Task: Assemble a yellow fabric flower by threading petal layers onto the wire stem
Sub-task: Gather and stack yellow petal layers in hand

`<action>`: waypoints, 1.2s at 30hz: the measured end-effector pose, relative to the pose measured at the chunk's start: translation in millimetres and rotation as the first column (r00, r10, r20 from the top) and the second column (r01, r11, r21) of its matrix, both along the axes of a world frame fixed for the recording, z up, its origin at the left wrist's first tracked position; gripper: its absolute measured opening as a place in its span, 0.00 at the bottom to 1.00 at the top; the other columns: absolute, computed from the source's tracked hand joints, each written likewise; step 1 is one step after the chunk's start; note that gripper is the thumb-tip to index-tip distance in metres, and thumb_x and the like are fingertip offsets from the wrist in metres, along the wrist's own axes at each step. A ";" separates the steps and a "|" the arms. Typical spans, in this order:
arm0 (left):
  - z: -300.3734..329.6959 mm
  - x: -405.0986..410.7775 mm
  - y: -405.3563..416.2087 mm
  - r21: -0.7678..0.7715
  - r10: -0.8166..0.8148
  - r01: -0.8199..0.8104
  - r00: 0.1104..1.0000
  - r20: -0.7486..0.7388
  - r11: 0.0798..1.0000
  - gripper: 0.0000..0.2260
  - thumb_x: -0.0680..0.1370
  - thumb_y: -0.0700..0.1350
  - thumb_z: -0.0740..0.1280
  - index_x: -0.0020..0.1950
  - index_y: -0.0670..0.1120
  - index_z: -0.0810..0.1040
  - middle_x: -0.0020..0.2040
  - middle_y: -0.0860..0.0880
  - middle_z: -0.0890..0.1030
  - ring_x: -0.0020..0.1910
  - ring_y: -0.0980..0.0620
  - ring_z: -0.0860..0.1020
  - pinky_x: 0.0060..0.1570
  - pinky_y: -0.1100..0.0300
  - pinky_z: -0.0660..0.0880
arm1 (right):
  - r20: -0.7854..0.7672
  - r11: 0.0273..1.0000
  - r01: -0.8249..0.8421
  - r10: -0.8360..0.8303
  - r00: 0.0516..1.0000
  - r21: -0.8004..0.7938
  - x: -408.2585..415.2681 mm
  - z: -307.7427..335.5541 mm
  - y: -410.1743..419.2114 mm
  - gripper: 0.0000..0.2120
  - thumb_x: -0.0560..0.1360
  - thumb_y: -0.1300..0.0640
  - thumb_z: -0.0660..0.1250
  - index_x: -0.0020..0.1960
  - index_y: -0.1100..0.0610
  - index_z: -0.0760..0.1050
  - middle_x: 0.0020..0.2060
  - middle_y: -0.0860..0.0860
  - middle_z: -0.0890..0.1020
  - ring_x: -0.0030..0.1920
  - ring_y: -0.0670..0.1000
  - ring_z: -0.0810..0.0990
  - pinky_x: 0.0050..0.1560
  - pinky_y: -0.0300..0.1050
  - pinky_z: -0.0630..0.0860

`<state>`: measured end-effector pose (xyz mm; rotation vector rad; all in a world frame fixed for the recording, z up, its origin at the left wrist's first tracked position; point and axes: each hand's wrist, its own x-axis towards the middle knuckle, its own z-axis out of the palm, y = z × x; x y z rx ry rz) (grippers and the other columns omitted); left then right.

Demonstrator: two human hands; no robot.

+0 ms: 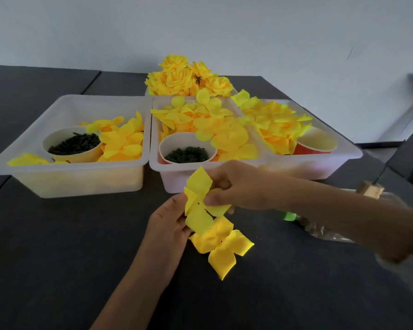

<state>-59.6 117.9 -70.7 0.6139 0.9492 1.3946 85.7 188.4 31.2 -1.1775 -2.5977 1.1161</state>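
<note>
Here, from the head view, we see the left hand (169, 222) and right hand (234, 186) both pinching one yellow petal layer (198, 201) above the dark table (57, 246). A second layer (222, 246) lies flat just below it, near the middle bin (177, 179).

Matt cloth petal layer (198, 201); translucent plastic bins (81, 179)

Three bins stand side by side on the surface (57, 234): left bin (67, 177), middle bin (177, 182), right bin (320, 167). Each holds petal layers and a cup. Finished flowers (186, 78) lie behind the middle bin. One petal layer (222, 246) lies before it.
</note>
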 end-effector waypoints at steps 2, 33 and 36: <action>4.0 -1.3 3.1 -0.025 0.013 -0.013 1.000 -0.013 1.000 0.13 0.83 0.38 0.55 0.63 0.37 0.74 0.49 0.48 0.80 0.46 0.61 0.81 0.47 0.65 0.76 | -0.048 0.997 0.077 -0.076 0.996 0.008 7.0 16.8 23.0 0.04 0.77 0.58 0.68 0.46 0.58 0.79 0.32 0.58 0.79 0.26 0.45 0.75 0.28 0.35 0.72; 6.0 33.5 -27.6 0.466 0.215 0.184 0.704 -0.677 0.865 0.30 0.72 0.52 0.69 0.68 0.68 0.59 0.58 0.61 0.77 0.48 0.55 0.82 0.46 0.63 0.78 | 0.209 0.974 0.186 -0.210 0.955 0.128 56.2 55.8 -3.9 0.10 0.73 0.53 0.72 0.47 0.45 0.71 0.37 0.39 0.78 0.38 0.40 0.77 0.38 0.36 0.71; 5.5 34.4 -20.0 0.431 0.247 0.143 0.643 -0.725 0.891 0.30 0.71 0.53 0.69 0.69 0.62 0.60 0.58 0.66 0.74 0.45 0.58 0.82 0.42 0.59 0.80 | 0.123 0.832 0.344 -0.434 0.893 0.435 78.8 108.6 68.6 0.07 0.73 0.58 0.72 0.47 0.53 0.74 0.33 0.48 0.77 0.35 0.51 0.75 0.37 0.43 0.70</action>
